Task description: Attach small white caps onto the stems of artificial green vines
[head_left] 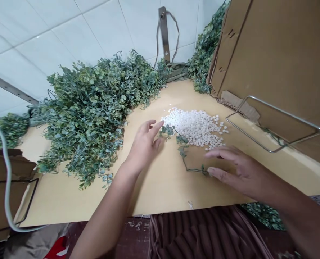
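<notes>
Sprig (pixel 183 150): bent green stem, leafier far end; left hand (pixel 145 144) beside leaves, fingers apart; right hand (pixel 238 172) beside near end, fingers apart.

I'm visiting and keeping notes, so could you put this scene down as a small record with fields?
Surface: flat pale-yellow board
Left hand: open, fingers near one leafy end of a thin, bent green sprig
Right hand: open, thumb at the sprig's other end; contact unclear
Beyond the sprig: loose spread of small white pellets
Left side: large heap of green leafy sprigs
Right side: big brown cardboard panel
</notes>
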